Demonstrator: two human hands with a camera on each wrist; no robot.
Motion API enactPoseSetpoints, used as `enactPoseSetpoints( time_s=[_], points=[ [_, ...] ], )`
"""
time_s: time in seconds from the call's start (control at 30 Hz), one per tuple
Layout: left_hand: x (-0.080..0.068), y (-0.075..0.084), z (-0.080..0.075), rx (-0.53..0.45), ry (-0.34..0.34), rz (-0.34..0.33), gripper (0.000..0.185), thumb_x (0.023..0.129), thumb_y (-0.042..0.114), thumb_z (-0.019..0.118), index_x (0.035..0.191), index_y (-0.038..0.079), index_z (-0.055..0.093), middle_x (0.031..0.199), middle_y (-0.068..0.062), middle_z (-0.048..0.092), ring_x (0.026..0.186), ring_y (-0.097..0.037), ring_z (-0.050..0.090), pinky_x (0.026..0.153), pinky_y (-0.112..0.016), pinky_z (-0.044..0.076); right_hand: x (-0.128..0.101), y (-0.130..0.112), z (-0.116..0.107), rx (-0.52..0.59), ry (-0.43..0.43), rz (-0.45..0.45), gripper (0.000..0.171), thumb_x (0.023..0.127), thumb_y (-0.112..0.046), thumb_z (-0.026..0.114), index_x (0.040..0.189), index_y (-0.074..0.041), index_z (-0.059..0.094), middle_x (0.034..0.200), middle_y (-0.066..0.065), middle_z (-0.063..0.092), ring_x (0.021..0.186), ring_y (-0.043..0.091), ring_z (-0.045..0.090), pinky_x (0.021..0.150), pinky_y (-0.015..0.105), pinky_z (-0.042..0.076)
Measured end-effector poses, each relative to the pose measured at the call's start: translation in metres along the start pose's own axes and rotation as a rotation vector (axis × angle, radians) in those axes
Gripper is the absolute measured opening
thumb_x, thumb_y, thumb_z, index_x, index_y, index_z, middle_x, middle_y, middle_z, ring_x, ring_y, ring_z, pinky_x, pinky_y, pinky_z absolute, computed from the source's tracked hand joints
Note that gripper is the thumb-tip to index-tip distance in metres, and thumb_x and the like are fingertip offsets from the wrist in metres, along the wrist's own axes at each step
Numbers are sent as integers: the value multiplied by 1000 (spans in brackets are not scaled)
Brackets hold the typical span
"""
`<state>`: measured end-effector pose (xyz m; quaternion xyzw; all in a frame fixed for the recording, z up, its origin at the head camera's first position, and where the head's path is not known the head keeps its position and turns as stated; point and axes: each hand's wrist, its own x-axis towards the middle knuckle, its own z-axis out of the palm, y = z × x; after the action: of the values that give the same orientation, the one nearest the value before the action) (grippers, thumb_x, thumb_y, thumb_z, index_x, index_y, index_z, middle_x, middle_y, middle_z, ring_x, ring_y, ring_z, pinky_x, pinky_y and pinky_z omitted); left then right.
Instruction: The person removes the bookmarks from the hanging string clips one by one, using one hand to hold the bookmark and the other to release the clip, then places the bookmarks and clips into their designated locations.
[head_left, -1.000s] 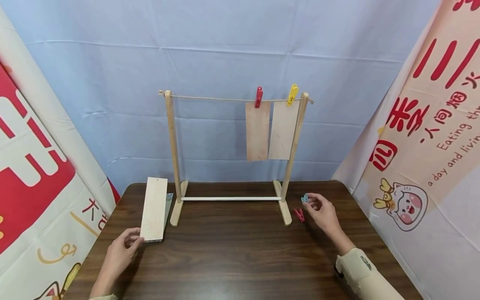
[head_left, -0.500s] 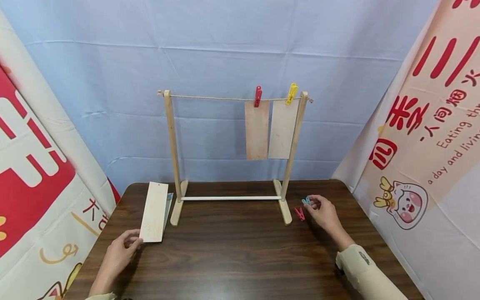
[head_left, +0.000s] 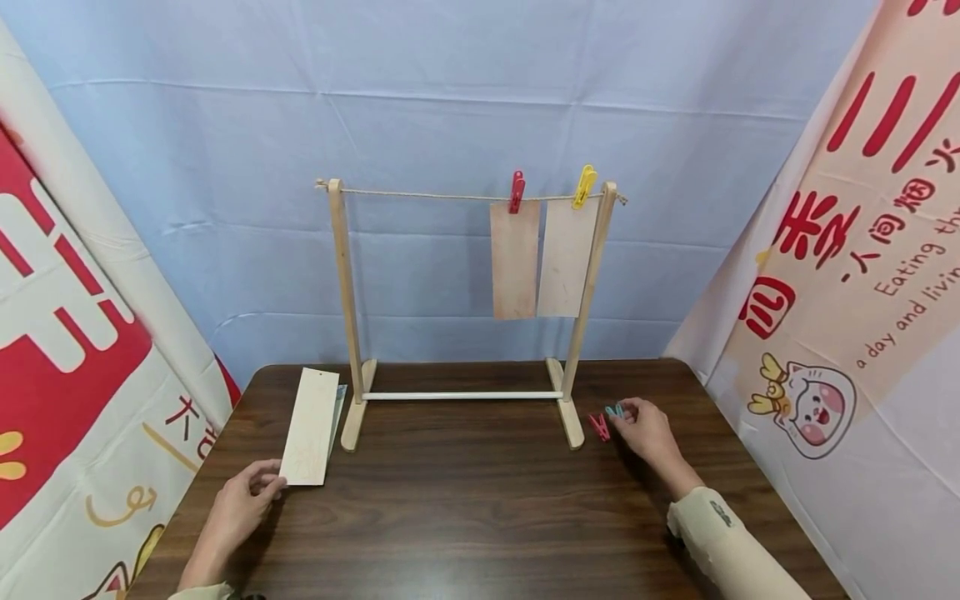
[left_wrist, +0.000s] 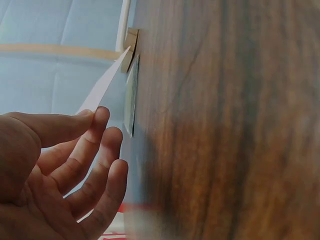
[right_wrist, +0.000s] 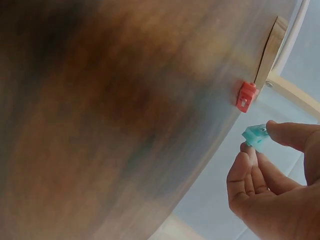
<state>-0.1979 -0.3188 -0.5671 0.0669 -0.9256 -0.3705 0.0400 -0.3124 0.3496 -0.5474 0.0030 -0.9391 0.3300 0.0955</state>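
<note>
My left hand (head_left: 242, 507) pinches a pale rectangular card (head_left: 311, 429) by its near left corner, with a small hole at its far end. Thumb and index finger hold the card's edge (left_wrist: 102, 87) in the left wrist view. Under it, partly hidden, lies another card (head_left: 339, 414) with a bluish pattern. At the right, my right hand (head_left: 647, 429) pinches a light blue clothespin (right_wrist: 256, 134) between thumb and fingers. Just left of it on the table lies a red clothespin (head_left: 599, 427).
A wooden stand (head_left: 342, 283) with a string (head_left: 420, 196) across its top stands at the back. From the string hang two cards, one under a red clothespin (head_left: 517, 192), one under a yellow clothespin (head_left: 584, 186). A white rod (head_left: 461, 396) joins its feet on the brown table (head_left: 465, 517).
The card in my left hand has tipped, its far end lowering toward the table. My right hand has moved slightly down, bringing the blue clothespin closer beside the red one.
</note>
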Motion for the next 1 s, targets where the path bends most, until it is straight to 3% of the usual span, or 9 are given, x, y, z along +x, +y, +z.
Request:
enactPoseSetpoints(
  time_s=[0.3, 0.47, 0.73, 1.0],
  points=[
    [0, 3, 1, -48, -5, -36, 35, 104, 12, 72, 135, -4, 66, 107, -15, 80, 85, -17, 73, 60, -26, 50, 1, 2, 3, -64, -16, 32, 35, 100, -15, 73, 120, 14, 68, 90, 16, 68, 81, 27, 63, 72, 40, 52],
    [0, 6, 0, -43, -9, -41, 36, 104, 13, 72, 135, -5, 65, 107, -16, 80, 87, -18, 74, 60, -26, 50, 3, 4, 5, -88, -45, 59, 36, 101, -14, 72, 121, 15, 67, 92, 18, 69, 83, 30, 64, 76, 46, 54],
    [-1, 2, -1, -54, -39, -42, 36, 105, 12, 70, 135, -6, 64, 105, -13, 80, 84, -15, 71, 59, -26, 51, 6, 6, 8, -98, -58, 68, 36, 99, -13, 73, 121, 15, 68, 88, 13, 67, 79, 27, 62, 72, 42, 52],
    [-1, 0, -2, -49, -43, -20, 35, 105, 11, 70, 135, -7, 65, 103, -13, 80, 80, -11, 70, 59, -25, 50, 6, 6, 9, -105, -85, 92, 37, 100, -14, 73, 122, 15, 67, 88, 13, 66, 80, 28, 62, 74, 46, 54]
  ],
)
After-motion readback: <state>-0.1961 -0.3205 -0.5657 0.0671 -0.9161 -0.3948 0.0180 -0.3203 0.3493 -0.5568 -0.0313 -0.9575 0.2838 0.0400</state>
